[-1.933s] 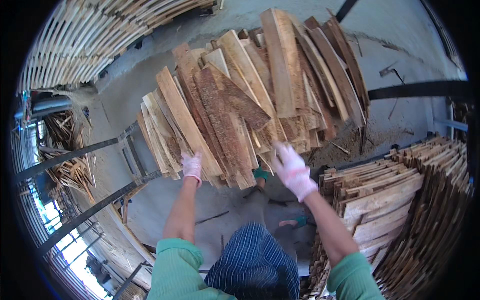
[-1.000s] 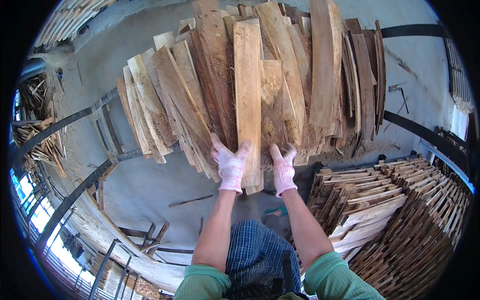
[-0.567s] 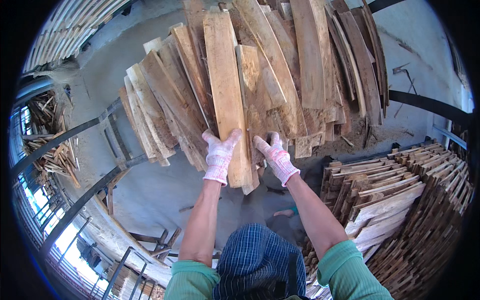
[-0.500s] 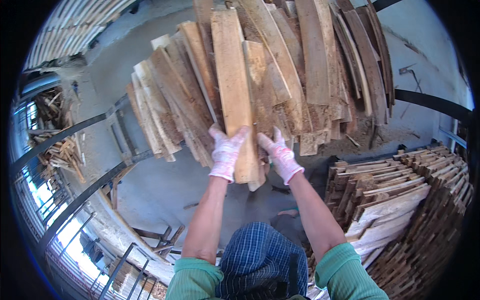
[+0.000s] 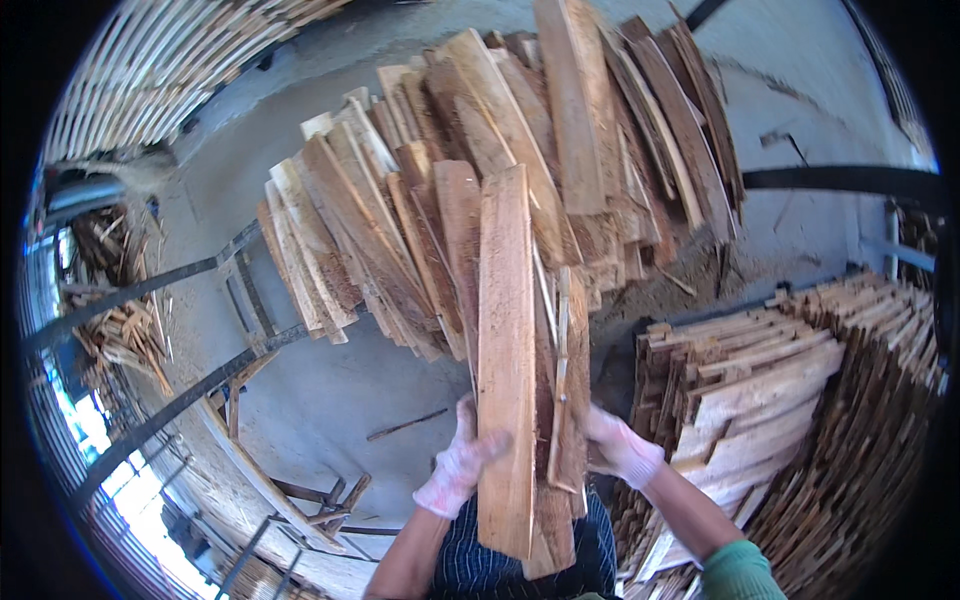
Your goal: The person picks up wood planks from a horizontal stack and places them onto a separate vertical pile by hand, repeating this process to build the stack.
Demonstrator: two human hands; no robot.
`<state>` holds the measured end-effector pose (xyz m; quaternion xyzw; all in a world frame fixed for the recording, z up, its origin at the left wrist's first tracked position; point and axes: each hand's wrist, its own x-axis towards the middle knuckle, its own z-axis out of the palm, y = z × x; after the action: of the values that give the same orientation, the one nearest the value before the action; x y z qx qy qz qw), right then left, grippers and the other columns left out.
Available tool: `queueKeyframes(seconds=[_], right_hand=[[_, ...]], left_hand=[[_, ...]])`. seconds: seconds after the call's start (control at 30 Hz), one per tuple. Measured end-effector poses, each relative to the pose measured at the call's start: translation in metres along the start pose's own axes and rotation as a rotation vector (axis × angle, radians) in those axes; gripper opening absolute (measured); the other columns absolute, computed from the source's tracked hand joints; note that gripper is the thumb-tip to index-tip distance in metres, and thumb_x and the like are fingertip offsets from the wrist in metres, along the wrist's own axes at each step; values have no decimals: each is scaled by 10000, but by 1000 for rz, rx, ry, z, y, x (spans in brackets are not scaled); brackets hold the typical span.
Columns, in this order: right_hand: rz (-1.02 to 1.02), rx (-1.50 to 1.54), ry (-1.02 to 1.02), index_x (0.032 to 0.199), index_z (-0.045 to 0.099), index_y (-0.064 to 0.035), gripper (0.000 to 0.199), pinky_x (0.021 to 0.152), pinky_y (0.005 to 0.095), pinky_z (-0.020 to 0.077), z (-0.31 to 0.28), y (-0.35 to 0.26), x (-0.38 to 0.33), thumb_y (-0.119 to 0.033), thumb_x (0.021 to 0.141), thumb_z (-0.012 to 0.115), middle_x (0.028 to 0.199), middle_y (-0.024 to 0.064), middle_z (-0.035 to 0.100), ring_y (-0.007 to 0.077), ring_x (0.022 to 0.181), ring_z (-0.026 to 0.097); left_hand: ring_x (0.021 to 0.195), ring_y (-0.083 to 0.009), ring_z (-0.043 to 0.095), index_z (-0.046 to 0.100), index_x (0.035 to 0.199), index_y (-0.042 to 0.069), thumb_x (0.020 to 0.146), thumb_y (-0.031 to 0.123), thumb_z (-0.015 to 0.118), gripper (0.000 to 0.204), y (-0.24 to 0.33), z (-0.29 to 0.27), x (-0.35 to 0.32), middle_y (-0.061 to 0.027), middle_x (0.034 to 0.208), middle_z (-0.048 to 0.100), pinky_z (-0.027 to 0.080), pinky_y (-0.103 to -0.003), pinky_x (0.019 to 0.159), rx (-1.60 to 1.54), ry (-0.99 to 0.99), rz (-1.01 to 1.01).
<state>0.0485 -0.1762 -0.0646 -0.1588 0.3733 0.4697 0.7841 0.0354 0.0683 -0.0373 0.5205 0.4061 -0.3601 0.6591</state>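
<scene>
Between my gloved hands is a bundle of several rough wooden boards (image 5: 505,360), lifted close to my body, with their far ends over the large loose pile of boards (image 5: 350,220). My left hand (image 5: 463,460) grips the bundle's left edge, its thumb lying across the top board. On the opposite side my right hand (image 5: 618,448) presses against the right edge; its fingertips are hidden behind the wood. Both gloves are white with pinkish staining.
Neat stacks of boards (image 5: 765,400) stand at the right. Black metal bars (image 5: 150,300) cross at the left, and another bar (image 5: 850,180) runs at the right. Wood scraps (image 5: 125,315) lie heaped at far left. A stick (image 5: 405,425) is on the grey floor.
The boards have been pulled off the pile toward my body, my hands moving nearer with them. My right hand has closed in on the bundle's right edge.
</scene>
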Motion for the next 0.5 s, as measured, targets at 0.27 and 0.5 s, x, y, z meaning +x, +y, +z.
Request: queueKeyframes(seconds=[0.27,0.5], right_hand=[[-254,9,-60,1470,443,-8,559,1125,359,405,-9,9,41,-371,1055,531,1427,110,536,190,1290,516],[-611,91,-134,1514,353,1,857,1111,351,402,-32,38,-52,-440,900,757,1469,95,492,169,1306,483]], left_hand=[[1066,-310,667,402,1483,47,882,179,710,688,-52,-49,4,-183,1295,607,562,-415,973,-1,-4,184],[1214,-311,591,276,1561,52,838,98,679,829,-40,18,-39,-179,1385,543,521,-427,1020,42,-44,233]])
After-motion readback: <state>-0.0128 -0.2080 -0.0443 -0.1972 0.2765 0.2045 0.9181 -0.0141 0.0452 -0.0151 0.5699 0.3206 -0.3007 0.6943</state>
